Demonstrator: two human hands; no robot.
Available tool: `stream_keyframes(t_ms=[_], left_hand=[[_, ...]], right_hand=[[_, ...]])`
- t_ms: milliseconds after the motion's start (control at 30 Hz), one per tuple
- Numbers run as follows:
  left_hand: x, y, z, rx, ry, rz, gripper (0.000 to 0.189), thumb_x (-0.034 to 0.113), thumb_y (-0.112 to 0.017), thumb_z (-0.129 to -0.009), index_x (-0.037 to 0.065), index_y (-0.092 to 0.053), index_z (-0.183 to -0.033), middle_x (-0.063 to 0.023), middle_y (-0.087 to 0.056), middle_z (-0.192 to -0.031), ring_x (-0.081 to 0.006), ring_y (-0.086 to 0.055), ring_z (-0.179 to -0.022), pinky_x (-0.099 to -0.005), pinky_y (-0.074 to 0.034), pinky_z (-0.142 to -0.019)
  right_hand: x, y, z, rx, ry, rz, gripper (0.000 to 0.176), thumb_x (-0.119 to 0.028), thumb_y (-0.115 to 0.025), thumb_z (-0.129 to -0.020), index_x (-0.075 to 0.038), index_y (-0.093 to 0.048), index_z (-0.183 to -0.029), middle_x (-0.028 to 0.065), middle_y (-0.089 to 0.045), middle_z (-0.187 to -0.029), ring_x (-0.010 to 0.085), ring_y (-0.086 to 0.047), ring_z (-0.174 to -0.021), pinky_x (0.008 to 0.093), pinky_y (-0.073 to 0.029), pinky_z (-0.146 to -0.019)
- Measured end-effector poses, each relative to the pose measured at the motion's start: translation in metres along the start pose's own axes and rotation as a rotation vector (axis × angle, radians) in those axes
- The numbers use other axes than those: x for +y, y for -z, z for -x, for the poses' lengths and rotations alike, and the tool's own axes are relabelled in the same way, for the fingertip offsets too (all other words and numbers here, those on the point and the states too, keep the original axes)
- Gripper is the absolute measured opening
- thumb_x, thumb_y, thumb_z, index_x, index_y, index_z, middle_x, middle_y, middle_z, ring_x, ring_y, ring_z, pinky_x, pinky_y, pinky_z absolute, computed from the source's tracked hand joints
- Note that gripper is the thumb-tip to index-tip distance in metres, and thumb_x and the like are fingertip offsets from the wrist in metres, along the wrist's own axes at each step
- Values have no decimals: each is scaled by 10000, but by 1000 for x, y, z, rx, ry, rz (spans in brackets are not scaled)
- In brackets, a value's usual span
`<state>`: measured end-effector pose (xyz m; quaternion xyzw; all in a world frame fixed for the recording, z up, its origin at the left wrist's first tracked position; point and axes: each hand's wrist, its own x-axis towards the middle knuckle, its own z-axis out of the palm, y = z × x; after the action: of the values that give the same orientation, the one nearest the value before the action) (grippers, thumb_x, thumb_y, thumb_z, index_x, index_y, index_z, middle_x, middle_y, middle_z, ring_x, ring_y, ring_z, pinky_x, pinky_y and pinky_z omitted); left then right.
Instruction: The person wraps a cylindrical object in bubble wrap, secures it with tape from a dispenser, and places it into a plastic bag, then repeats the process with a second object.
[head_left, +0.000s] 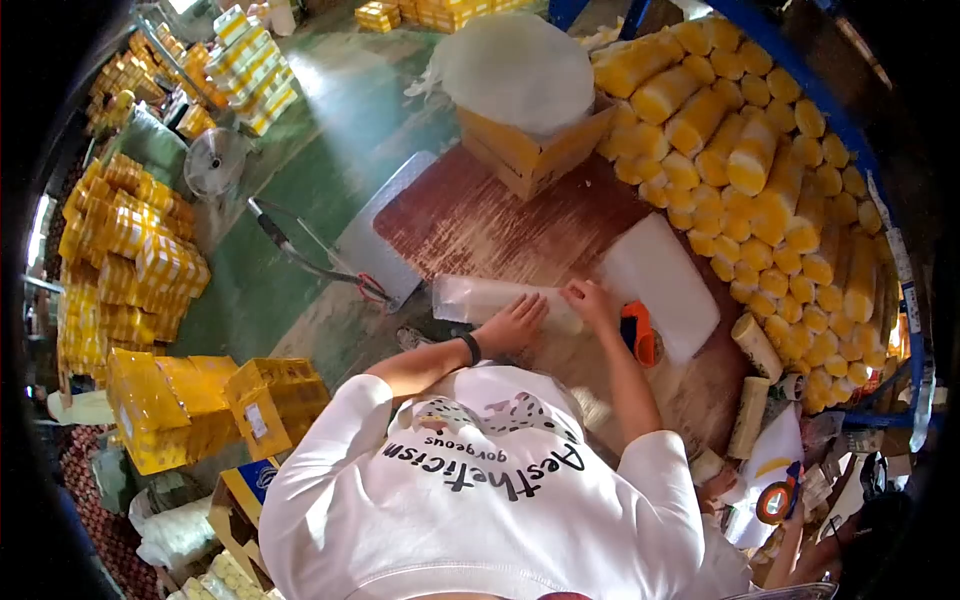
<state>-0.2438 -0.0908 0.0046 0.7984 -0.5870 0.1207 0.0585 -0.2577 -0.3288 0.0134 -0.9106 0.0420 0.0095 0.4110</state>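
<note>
A long clear plastic-wrapped pack (462, 299) lies across the worn wooden table (480, 220) in front of me. My left hand (515, 322), with a dark band at its wrist, rests flat on the pack's middle, fingers stretched out. At the pack's right end is my right hand (590, 302), its fingers bent and pinched together; what is between them is too small to make out. Just right of that hand lies an orange and black tape dispenser (640, 334). Beyond it is a flat stack of whitish translucent sheets (665, 285).
A cardboard box (535, 160) topped by a big white bundle (517, 72) stands at the table's far side. Yellow-white rolls (750, 170) are piled right. A metal trolley (385, 230) and yellow cartons (170, 405) are left. Another person's hand (795, 515) is near a tape dispenser, lower right.
</note>
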Motion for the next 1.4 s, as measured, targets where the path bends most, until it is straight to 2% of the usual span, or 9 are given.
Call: stream_keyframes(t_ms=[367,467,767,900,1067,1100,1167,1267,1400], left_hand=[[-38,8,-10,-103,-132,-82,614,249,-552,-793,163,-375,-1375,-30,-387,-1396,-221,-328,-1331,-502,-200,-1121],[-54,7,-12,-161,-159,-106,656,259,-599,-762,244,-362,-1373,29,-352,-1424,-192,-292,-1353,-504,-150,-1139],[-70,7,-1,-164,-96,-326,575,251,-588,-795,312,-401,-1335,78,-288,-1475,-198,-248,-1379,-568,-132,-1125],[-23,-8,4,27,548,204,529,291,-620,-790,239,-475,-1296,-203,-221,-1469,-447,-304,-1286,-581,-268,-1043],[-5,-25,-11,78,867,551,573,314,-703,-752,240,-479,-1274,-385,-91,-1421,-574,-348,-1176,-551,-387,-960],[-9,-22,-10,17,803,562,580,304,-707,-748,244,-475,-1276,-375,-85,-1429,-571,-341,-1185,-549,-385,-965],[-29,-12,-4,-94,667,568,595,282,-715,-740,251,-466,-1281,-355,-73,-1445,-566,-329,-1205,-545,-381,-975],[-71,-7,14,-166,252,606,621,249,-723,-709,271,-464,-1272,-252,-78,-1495,-488,-291,-1289,-522,-366,-1007],[-104,10,11,-312,-9,532,607,224,-668,-739,250,-441,-1302,-186,-134,-1508,-368,-288,-1342,-438,-371,-1027]], right_hand=[[10,-6,10,-70,-147,-91,344,-363,-634,-844,-20,-654,-820,84,-633,-705,162,-581,-664,324,-467,-631],[37,-47,9,-103,-161,105,320,-348,-563,-870,-44,-650,-825,151,-662,-794,325,-632,-738,424,-496,-669],[13,-115,29,345,-56,303,270,-201,-491,-854,44,-590,-797,297,-598,-737,454,-597,-702,520,-482,-648],[-20,-95,34,95,-177,241,230,-179,-505,-842,25,-612,-835,271,-618,-742,443,-614,-708,512,-486,-638],[-28,-110,24,-186,-312,118,264,-199,-522,-850,28,-631,-930,245,-649,-826,374,-650,-765,471,-497,-656],[-32,-117,27,-180,-341,74,312,-237,-513,-869,19,-612,-1017,217,-657,-897,321,-652,-813,444,-501,-684],[-39,-146,32,-135,-576,-815,447,-285,-299,-995,27,-497,-1246,95,-524,-1234,194,-484,-1062,354,-444,-866],[12,-220,20,-13,243,-318,337,-204,-516,-869,-2,-562,-1135,129,-593,-1092,231,-538,-977,367,-455,-848],[-12,-195,12,-683,-131,-474,262,-192,-604,-840,-26,-622,-1042,98,-642,-964,202,-587,-884,352,-476,-801]])
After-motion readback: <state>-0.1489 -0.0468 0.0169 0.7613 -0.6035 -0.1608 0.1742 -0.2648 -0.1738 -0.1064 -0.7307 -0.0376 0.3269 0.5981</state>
